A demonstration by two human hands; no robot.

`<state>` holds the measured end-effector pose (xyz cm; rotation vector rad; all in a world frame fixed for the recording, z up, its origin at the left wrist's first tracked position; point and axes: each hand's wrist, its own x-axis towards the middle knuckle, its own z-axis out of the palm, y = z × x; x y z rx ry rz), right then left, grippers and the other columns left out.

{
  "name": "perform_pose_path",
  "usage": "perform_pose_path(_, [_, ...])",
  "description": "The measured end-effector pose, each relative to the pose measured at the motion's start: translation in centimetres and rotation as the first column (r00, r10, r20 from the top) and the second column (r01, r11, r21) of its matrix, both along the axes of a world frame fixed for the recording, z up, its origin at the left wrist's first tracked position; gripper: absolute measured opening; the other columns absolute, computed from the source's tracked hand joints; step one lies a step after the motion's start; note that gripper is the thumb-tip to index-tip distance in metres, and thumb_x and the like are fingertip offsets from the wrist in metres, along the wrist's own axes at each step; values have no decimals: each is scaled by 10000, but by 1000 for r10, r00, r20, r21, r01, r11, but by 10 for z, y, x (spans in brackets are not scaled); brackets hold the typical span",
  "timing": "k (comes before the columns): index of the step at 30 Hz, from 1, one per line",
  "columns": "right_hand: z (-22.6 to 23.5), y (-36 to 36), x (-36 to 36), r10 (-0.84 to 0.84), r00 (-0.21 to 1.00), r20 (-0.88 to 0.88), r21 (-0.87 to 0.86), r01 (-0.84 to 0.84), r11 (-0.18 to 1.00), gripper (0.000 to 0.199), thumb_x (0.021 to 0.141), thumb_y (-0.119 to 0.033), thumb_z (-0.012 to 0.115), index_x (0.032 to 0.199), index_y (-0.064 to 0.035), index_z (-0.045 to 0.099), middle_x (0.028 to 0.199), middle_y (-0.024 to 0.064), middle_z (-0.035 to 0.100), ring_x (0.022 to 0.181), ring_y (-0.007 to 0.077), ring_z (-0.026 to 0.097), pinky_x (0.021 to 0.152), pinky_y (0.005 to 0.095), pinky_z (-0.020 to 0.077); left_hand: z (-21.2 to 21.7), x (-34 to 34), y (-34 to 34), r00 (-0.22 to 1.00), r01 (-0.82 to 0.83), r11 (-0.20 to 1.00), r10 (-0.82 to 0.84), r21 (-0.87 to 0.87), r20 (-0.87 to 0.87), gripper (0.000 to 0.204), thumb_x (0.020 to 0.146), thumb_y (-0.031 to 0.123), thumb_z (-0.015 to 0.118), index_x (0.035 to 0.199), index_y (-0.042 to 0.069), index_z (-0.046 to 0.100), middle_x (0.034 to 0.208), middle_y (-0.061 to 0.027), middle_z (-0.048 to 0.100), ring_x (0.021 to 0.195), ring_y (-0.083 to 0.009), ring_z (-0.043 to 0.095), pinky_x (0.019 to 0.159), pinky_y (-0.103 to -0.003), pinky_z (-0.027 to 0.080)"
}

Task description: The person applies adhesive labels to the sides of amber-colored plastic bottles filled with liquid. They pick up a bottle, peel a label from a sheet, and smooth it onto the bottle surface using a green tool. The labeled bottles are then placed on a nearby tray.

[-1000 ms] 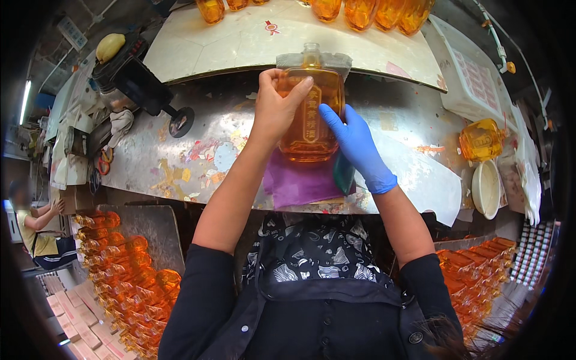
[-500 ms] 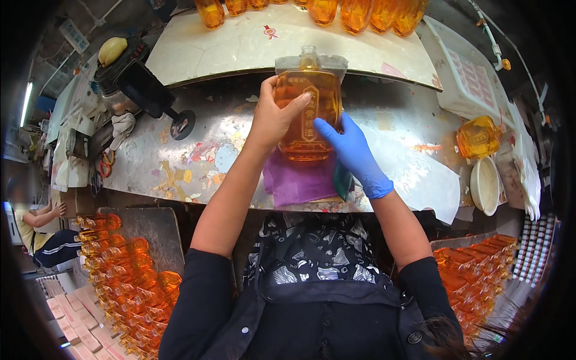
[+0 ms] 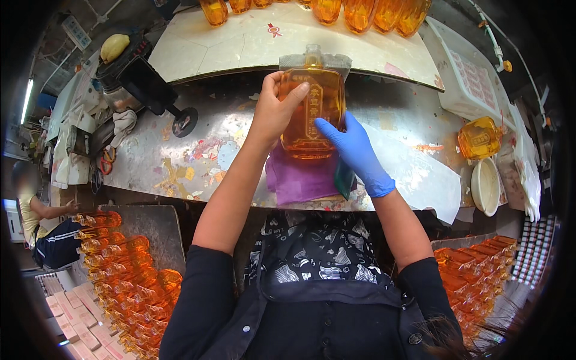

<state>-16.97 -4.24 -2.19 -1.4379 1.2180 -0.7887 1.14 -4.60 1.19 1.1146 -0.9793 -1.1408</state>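
Observation:
Over the metal bench, a flat clear glass bottle (image 3: 329, 99) of amber liquid leans with its open neck away from me. Gold lettering in a frame runs down its front. My bare left hand (image 3: 278, 111) grips its left side, thumb lying across the front. My right hand (image 3: 354, 149), in a blue glove, holds the lower right side with the thumb on the front; its other fingers are hidden behind the bottle. A grey-white pad (image 3: 292, 62) shows behind the shoulders. Under the base lie a purple cloth (image 3: 294, 180) and something dark green (image 3: 343, 179).
Several amber bottles (image 3: 360, 15) stand on the raised pale board (image 3: 228, 42). Another bottle (image 3: 480, 137) lies by a white crate (image 3: 465, 72) and bowl (image 3: 485, 186). A black stand (image 3: 147, 87) and scissors (image 3: 107, 161) sit left. Bottle stacks (image 3: 129, 270) flank me; a person (image 3: 51, 225) is at far left.
The view has shifted slightly. My hands keep the same grip on the bottle, which is almost unmoved. At far left, the other person's arm and body have changed position.

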Motion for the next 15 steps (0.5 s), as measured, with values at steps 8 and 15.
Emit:
perform_pose_path(8, [15, 5, 2, 4, 1000, 21, 36, -5, 999, 629, 800, -480, 720, 1123, 34, 556, 974, 108, 625, 874, 162, 592, 790, 303, 488, -1, 1, 3, 1000, -10, 1000, 10, 1, -16, 519, 896, 206, 664, 1259, -33, 380, 1166, -137, 568, 1064, -157, 560, 925, -296, 454])
perform_pose_path(15, [13, 5, 3, -6, 1000, 26, 25, 5, 1000, 639, 810, -483, 708, 1147, 36, 549, 996, 125, 634, 900, 173, 604, 817, 314, 488, -5, 2, -4, 999, -39, 999, 38, 8, 32, 421, 938, 220, 608, 1239, -1, 414, 1157, -101, 567, 1038, -142, 565, 899, -283, 472])
